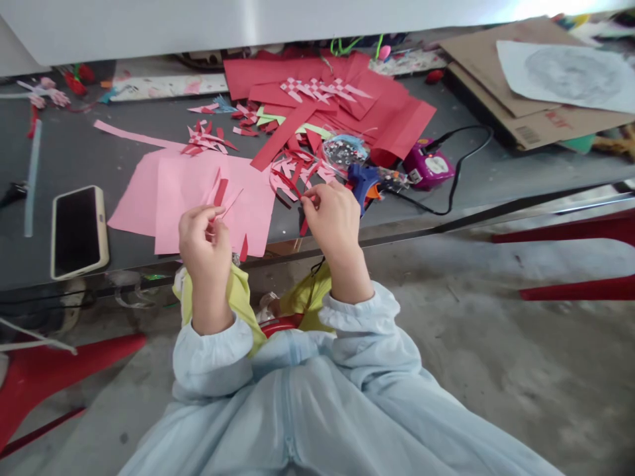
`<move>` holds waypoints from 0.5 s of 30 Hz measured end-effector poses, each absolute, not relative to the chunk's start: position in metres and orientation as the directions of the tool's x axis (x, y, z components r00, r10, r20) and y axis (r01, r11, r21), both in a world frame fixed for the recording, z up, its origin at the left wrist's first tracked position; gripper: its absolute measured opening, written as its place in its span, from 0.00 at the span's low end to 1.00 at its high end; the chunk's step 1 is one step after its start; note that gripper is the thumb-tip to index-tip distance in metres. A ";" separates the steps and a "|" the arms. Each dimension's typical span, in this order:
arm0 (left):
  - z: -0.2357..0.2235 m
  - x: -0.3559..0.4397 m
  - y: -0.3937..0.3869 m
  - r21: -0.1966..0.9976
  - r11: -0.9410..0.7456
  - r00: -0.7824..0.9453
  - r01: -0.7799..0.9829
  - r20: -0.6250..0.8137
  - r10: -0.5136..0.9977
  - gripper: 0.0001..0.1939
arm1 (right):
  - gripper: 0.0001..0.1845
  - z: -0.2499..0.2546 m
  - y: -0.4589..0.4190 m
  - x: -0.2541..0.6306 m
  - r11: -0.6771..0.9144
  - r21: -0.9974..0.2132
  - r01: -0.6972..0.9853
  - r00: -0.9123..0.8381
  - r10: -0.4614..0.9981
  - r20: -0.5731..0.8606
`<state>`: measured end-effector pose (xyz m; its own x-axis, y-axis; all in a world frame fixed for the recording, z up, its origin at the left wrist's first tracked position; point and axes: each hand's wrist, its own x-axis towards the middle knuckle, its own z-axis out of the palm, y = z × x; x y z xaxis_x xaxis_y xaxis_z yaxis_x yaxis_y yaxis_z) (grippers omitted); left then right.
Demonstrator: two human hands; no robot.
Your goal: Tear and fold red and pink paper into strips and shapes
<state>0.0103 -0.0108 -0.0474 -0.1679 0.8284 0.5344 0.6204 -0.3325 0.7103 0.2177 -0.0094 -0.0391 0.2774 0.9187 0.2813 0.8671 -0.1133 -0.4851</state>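
My left hand (204,243) is closed in a pinch on thin red and pink paper strips (219,196) that stick up over a pink paper sheet (191,192). My right hand (331,219) is also closed, pinching a narrow red paper strip (303,227) at the table's front edge, beside a heap of cut red and pink strips (295,173). A blue glue gun (364,183) lies just right of my right hand.
On the grey table (89,152) lie large red sheets (377,112) with a woven red-and-white piece (322,88), a phone (78,230) at the left, a purple device (429,165) with a black cable, and cardboard (520,99) at the far right. Red chair parts (44,377) stand on the floor.
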 end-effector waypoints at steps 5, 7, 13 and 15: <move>-0.044 0.011 -0.013 0.701 -0.340 -0.169 0.626 0.548 0.819 0.15 | 0.12 -0.034 0.002 0.211 -0.174 -0.342 0.923 0.241 0.956 0.164; -0.043 0.011 -0.014 0.701 -0.339 -0.168 0.627 0.547 0.820 0.15 | 0.11 -0.035 0.003 0.212 -0.169 -0.332 0.928 0.228 0.963 0.146; -0.042 0.011 -0.015 0.715 -0.328 -0.167 0.618 0.527 0.833 0.14 | 0.07 -0.036 -0.003 0.222 -0.111 -0.530 0.841 0.306 0.905 0.297; -0.042 0.012 -0.015 0.720 -0.316 -0.169 0.618 0.514 0.841 0.15 | 0.05 -0.034 -0.007 0.225 -0.071 -0.625 0.777 0.364 0.861 0.355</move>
<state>0.0116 -0.0153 -0.0424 -0.1694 0.8409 0.5140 0.6177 -0.3158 0.7202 0.2248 -0.0070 -0.0343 0.3642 0.8609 0.3553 0.7773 -0.0708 -0.6251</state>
